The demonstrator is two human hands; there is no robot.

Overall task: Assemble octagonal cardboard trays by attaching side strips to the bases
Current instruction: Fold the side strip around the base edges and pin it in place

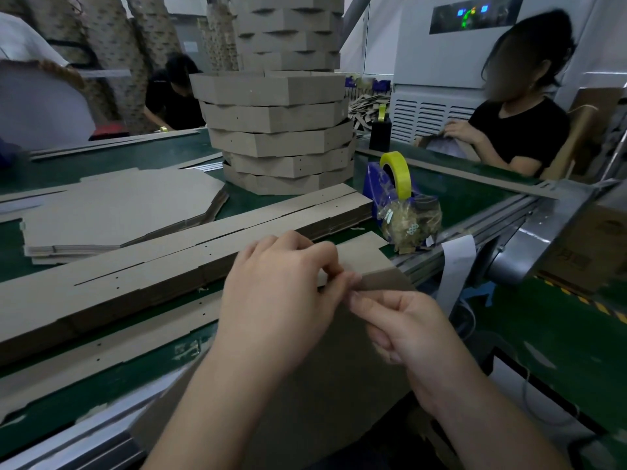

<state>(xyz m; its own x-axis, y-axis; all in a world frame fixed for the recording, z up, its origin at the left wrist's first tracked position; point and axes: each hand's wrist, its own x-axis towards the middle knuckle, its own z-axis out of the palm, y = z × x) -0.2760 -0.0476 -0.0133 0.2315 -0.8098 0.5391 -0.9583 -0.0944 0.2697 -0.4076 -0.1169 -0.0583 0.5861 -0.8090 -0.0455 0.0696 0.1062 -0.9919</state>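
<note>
Cardboard base [339, 385]: tilted before me.
Left hand [281, 293]: fingers curled, pinching its top corner.
Right hand [407, 330]: curled, pinching there too.

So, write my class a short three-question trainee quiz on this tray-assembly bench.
1. True or false: the tape roll is yellow.
2. The tray stack stands: A on the green table, B on the floor, C on a chair.
3. Fill in: the left hand and right hand pinch a ____ piece.
Key: 1 true; 2 A; 3 cardboard.
</note>
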